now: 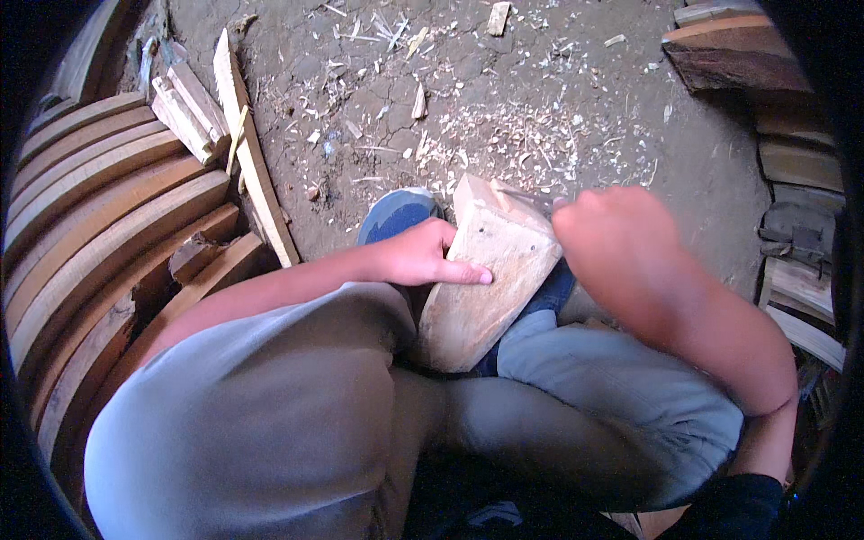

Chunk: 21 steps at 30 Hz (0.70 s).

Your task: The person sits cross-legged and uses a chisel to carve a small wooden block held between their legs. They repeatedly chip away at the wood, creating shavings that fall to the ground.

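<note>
A pale wooden block [481, 292] with two small dark holes near its far end stands tilted between my legs. My left hand [416, 256] grips its left side, with the thumb lying across the broad face. Closed in a fist, my right hand [621, 243] is at the block's far right corner. From that fist a slim greyish metal tool [529, 196] reaches over the block's far end. Its handle is hidden in the fist, so its exact kind cannot be told. The right fist looks slightly blurred.
Curved wooden boards [117, 193] are stacked at the left. A long jagged plank [256, 162] and short offcuts [191, 112] lie beside them. Wood shavings [531, 135] cover the dirt floor ahead. More timber [738, 54] is piled at the right. A blue shoe [396, 216] shows beyond my left hand.
</note>
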Tool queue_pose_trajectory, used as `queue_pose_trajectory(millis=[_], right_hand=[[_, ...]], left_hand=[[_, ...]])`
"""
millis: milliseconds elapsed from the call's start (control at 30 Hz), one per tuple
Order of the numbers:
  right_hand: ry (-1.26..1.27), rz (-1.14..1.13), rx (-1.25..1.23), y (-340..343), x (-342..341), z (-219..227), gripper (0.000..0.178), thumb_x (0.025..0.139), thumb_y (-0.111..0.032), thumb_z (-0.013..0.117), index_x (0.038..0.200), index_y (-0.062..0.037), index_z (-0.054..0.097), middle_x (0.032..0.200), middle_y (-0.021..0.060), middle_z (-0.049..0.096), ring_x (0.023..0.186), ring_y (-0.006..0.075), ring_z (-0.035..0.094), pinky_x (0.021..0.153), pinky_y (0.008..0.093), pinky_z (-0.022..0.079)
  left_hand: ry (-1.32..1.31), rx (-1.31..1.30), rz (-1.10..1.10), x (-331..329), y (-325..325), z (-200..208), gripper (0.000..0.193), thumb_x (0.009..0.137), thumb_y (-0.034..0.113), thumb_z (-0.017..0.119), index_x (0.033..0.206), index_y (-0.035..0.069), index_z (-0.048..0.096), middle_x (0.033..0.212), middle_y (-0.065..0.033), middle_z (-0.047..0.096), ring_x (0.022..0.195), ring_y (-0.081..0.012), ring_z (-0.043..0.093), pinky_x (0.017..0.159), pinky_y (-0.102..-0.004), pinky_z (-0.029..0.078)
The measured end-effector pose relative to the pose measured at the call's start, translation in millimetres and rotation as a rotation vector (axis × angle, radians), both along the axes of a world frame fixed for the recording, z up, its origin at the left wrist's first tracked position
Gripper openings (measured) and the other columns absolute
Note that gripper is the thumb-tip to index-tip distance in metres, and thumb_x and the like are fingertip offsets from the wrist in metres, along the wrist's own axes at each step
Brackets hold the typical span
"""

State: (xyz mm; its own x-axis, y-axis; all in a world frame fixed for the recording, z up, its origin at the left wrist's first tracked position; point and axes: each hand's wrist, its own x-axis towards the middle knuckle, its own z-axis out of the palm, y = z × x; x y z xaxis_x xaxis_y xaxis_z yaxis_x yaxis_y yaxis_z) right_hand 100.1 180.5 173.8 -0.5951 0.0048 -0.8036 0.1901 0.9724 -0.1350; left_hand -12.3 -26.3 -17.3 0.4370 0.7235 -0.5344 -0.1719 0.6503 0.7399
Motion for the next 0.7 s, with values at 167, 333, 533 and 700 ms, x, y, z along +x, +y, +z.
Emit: queue_pose_trajectory(millis=[167,333,533,700], right_hand=[[0.083,-0.004,0.015,0.4,4.3,-6.5,0.011,0.087,-0.007,0.067,0.087,-0.0086,0.079,0.091,0.0142,0.078,0.088,0.0277,0.078,0.076,0.0381,0.062],[0.049,0.056,0.094,5.1,3.2,-4.8,0.015,0.093,-0.010,0.060,0.095,-0.0081,0.074,0.079,0.0123,0.071,0.078,0.0317,0.072,0.070,0.0422,0.057],[0.102,0.086,0.114,2.2,8.3,13.1,0.016,0.097,-0.014,0.058,0.097,-0.0107,0.074,0.072,0.0108,0.066,0.069,0.0322,0.069,0.063,0.0449,0.052],[0.011,0.080,0.180,-2.5,-12.9,26.6,0.012,0.083,-0.008,0.067,0.076,-0.0098,0.077,0.076,0.0141,0.074,0.077,0.0284,0.077,0.068,0.0386,0.060]], left_hand=[[-0.004,-0.026,-0.016,-0.8,1.6,4.9,0.044,0.093,0.034,0.081,0.119,-0.002,0.075,0.114,-0.0111,0.077,0.110,-0.0156,0.067,0.098,-0.0362,0.051],[0.028,0.041,0.024,3.7,-5.0,-3.4,0.053,0.091,0.046,0.079,0.113,-0.002,0.076,0.104,-0.0135,0.077,0.100,-0.0180,0.069,0.091,-0.0360,0.052],[0.045,0.052,-0.015,2.7,-3.5,-5.3,0.053,0.092,0.047,0.078,0.113,-0.002,0.076,0.105,-0.0133,0.078,0.101,-0.0180,0.070,0.091,-0.0355,0.052],[0.035,0.031,-0.021,2.0,-5.5,-1.8,0.051,0.092,0.044,0.079,0.116,-0.001,0.076,0.109,-0.0132,0.078,0.104,-0.0178,0.070,0.093,-0.0354,0.053]])
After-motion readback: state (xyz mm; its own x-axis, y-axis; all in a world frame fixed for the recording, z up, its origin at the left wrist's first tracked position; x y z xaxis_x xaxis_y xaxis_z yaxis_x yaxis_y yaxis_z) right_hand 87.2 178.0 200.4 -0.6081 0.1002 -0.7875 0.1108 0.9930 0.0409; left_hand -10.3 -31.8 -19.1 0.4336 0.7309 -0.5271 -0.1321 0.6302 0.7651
